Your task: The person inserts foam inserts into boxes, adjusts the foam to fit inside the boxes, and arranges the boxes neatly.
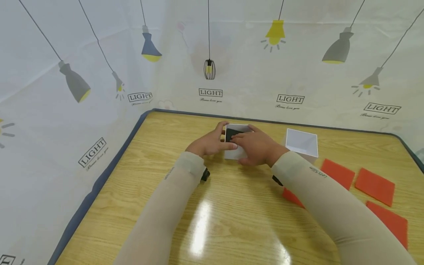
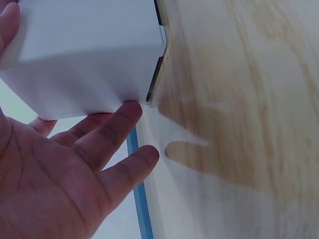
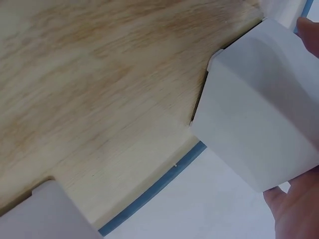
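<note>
A white open-topped box (image 1: 231, 154) stands on the table between both hands. My left hand (image 1: 212, 142) holds it from the left, thumb across the near side, other fingers at the left and far sides. In the left wrist view two fingertips (image 2: 130, 110) lie against the lower part of the box (image 2: 89, 74). My right hand (image 1: 259, 147) spans the right side, thumb low on the near face and a finger at the far rim. Other right fingers reach over the opening, onto a dark flat piece (image 1: 232, 133) inside. How far down the piece sits is hidden.
A second white open box (image 1: 302, 142) stands to the right. Several flat red-orange squares (image 1: 375, 186) lie on the right of the wooden table (image 1: 149, 206), one partly under the right forearm in view. A printed white curtain (image 1: 238, 73) hangs behind the far edge.
</note>
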`<act>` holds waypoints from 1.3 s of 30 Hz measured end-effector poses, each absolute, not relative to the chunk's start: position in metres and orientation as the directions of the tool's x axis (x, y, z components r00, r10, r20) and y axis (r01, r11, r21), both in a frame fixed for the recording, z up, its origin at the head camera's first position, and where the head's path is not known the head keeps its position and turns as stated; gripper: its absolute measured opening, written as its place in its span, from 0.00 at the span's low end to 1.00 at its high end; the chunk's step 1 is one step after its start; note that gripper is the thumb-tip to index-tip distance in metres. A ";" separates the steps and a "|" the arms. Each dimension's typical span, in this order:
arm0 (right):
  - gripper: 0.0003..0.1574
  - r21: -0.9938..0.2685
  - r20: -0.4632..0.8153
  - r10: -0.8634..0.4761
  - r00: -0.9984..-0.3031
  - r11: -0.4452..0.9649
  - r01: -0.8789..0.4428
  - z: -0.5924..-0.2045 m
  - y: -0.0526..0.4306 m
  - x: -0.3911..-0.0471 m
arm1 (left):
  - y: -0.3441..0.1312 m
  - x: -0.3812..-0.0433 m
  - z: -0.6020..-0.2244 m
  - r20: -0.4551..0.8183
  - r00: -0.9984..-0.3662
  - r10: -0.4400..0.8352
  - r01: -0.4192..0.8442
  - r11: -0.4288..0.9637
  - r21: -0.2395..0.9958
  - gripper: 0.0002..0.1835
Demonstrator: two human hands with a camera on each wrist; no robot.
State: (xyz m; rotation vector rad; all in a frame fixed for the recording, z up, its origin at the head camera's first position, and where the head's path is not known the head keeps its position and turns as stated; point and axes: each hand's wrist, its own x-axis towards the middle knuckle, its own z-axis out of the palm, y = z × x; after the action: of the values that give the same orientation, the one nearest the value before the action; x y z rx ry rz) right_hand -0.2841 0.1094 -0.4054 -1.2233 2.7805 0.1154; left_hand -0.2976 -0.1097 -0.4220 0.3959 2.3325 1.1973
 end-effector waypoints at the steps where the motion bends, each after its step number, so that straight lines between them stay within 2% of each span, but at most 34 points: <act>1: 0.48 0.027 -0.120 -0.729 -0.674 0.676 -0.736 -0.406 0.109 -0.284 | -0.110 -0.298 -0.422 -0.286 -0.841 0.459 0.034 0.573 0.819 0.58; 8: 0.47 -0.038 -0.047 -0.734 -0.677 0.679 -0.733 -0.408 0.114 -0.280 | -0.109 -0.297 -0.422 -0.284 -0.842 0.458 0.027 0.562 0.826 0.57; 16: 0.48 -0.165 0.134 -0.730 -0.670 0.650 -0.742 -0.404 0.128 -0.261 | -0.107 -0.299 -0.424 -0.264 -0.850 0.455 0.048 0.567 0.822 0.58; 24: 0.46 -0.251 0.240 -0.741 -0.627 0.576 -0.778 -0.392 0.144 -0.224 | -0.103 -0.296 -0.423 -0.242 -0.870 0.430 0.061 0.580 0.813 0.59; 32: 0.47 -0.312 0.375 -0.702 -0.606 0.520 -0.795 -0.400 0.169 -0.192 | -0.098 -0.294 -0.420 -0.241 -0.888 0.392 0.026 0.566 0.824 0.57; 39: 0.50 -0.351 0.410 -0.631 -0.658 0.557 -0.753 -0.404 0.192 -0.168 | -0.095 -0.293 -0.419 -0.241 -0.890 0.386 0.016 0.556 0.831 0.58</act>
State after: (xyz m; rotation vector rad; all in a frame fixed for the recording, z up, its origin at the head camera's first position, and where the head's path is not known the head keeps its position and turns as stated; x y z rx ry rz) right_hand -0.1679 0.1918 -0.4036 -1.3479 2.9768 -0.8674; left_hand -0.2930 -0.0955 -0.4188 0.3273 2.3956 1.2743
